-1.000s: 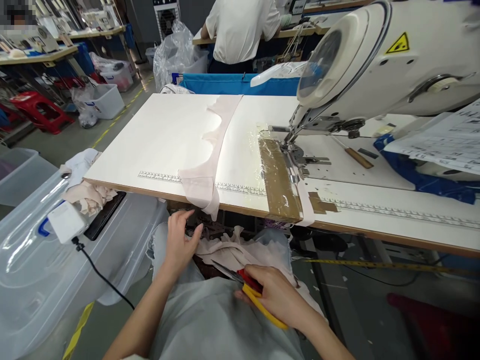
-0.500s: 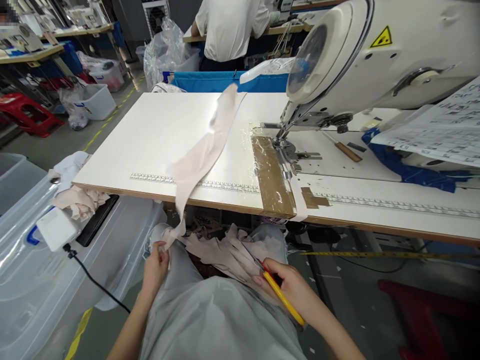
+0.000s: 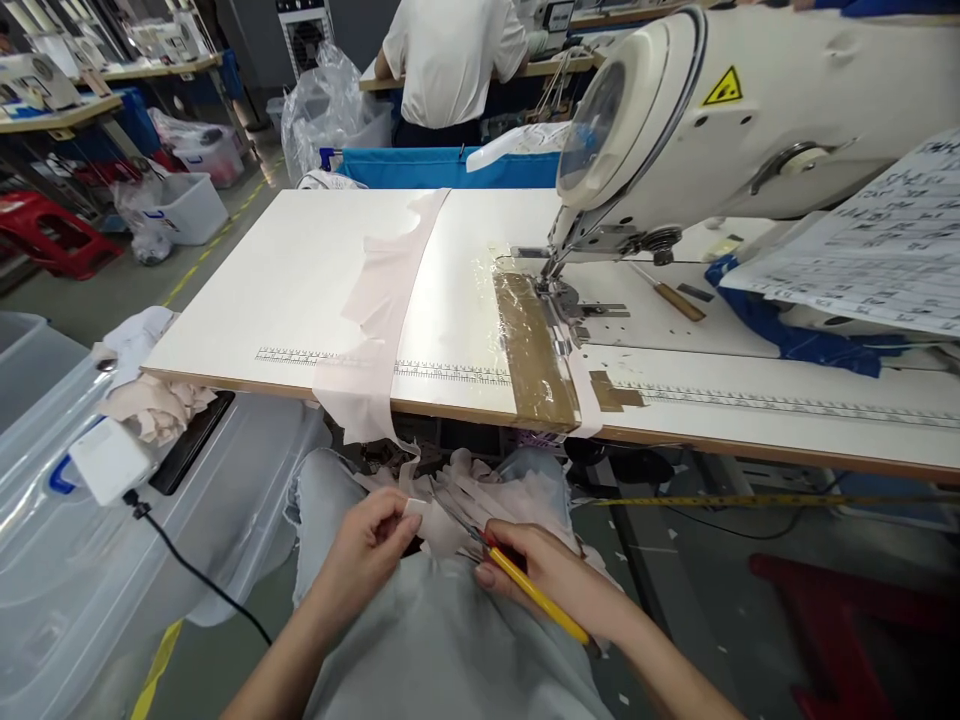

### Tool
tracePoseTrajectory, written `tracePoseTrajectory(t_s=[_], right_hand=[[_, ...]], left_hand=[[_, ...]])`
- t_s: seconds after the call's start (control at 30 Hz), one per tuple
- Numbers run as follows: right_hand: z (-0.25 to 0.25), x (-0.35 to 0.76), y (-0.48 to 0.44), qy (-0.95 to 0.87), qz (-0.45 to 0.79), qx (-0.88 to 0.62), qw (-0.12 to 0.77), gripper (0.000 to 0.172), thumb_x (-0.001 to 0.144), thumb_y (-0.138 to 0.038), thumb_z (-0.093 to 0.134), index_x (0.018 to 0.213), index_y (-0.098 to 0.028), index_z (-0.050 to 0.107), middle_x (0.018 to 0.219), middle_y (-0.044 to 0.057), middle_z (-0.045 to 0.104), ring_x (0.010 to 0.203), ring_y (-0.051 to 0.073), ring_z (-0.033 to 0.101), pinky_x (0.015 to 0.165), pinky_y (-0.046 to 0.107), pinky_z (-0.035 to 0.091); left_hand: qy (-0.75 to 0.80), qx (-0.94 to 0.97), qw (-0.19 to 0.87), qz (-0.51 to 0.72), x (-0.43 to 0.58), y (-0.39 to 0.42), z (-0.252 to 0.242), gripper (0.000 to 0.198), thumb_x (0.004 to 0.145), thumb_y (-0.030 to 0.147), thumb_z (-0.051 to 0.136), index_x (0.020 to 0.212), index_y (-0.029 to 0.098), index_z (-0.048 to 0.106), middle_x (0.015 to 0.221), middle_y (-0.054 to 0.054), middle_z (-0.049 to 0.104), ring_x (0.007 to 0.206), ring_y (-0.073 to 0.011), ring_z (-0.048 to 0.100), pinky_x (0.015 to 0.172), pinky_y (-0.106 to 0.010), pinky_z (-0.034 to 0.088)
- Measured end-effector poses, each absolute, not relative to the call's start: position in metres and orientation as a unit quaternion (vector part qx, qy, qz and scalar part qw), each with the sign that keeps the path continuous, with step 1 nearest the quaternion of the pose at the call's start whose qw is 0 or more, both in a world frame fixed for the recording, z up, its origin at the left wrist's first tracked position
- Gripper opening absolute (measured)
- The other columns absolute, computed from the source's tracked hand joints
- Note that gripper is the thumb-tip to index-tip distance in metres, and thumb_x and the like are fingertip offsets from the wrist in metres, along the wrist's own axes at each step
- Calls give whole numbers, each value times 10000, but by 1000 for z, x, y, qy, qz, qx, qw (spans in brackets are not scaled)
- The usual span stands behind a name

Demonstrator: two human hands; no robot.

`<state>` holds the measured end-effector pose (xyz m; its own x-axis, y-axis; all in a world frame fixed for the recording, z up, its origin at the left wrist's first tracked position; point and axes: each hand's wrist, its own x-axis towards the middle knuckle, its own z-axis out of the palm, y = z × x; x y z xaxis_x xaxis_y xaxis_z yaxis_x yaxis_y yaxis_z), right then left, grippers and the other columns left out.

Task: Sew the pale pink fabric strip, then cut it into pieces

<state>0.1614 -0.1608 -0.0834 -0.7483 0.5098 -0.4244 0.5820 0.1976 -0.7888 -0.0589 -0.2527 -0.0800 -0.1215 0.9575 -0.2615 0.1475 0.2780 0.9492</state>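
Note:
My left hand (image 3: 371, 545) is closed, pinching the lower end of a long pale pink fabric strip (image 3: 382, 300) that lies across the white sewing table (image 3: 300, 280) and hangs over its front edge. My right hand (image 3: 544, 575) is closed round yellow-handled scissors (image 3: 517, 580), whose blades point left toward the pinched end. Both hands sit over my lap, just in front of a heap of pink fabric pieces (image 3: 495, 495).
A white sewing machine (image 3: 720, 130) stands on the table at the right, with papers (image 3: 862, 250) beside it. Clear plastic bins (image 3: 90, 560) with fabric scraps, a white charger and a phone are at my left. A person in a white shirt (image 3: 450, 60) sits at the far bench.
The fabric strip, lifted taut half a second ago, has settled back on the table. My left hand moved right, toward the scissors, still pinching the strip's end.

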Motion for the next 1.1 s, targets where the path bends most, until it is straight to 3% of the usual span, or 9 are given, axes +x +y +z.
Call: tracePoseTrajectory(t_s=[0.1,0.2,0.5,0.7,0.9,1.1], right_hand=[[-85,157,-154,783,-528,328,44,496,814,-653,541,662,-214,367,619,-48,356,581,131,341,499,230,230],[-87,153,-146,800,-525,286,50,524,820,-695,484,651,-213,365,606,-52,335,574,125,323,499,232,228],[-87,146,-143,837,-476,255,84,448,851,-561,501,638,-211,319,567,-61,335,532,111,322,478,235,196],[-90,145,-148,876,-362,308,84,465,829,-569,558,637,-211,330,569,-46,387,539,133,399,508,247,223],[-98,146,-151,877,-358,313,74,488,826,-553,570,591,-209,316,518,-52,356,492,120,360,477,237,210],[-88,140,-151,897,-315,302,67,440,817,-551,599,625,-214,392,578,-26,471,531,151,453,494,253,209]], left_hand=[[577,339,625,402,-59,-253,-85,432,821,571,582,843,140,599,492,6,563,385,-110,506,391,-195,348],[548,283,664,423,-60,-252,-88,476,757,584,658,835,117,613,584,-58,661,508,-166,646,432,-198,436],[545,244,667,446,-63,-249,-93,452,740,559,697,745,115,616,567,-49,667,489,-149,660,417,-166,437],[538,249,668,449,-64,-249,-95,437,742,542,703,751,113,625,590,-45,672,489,-142,658,420,-165,431],[534,252,671,449,-66,-250,-97,420,761,529,689,727,115,624,552,-45,664,483,-141,652,430,-169,426],[535,248,677,440,-64,-251,-102,439,727,551,705,704,127,593,503,-43,649,462,-155,644,419,-181,414]])
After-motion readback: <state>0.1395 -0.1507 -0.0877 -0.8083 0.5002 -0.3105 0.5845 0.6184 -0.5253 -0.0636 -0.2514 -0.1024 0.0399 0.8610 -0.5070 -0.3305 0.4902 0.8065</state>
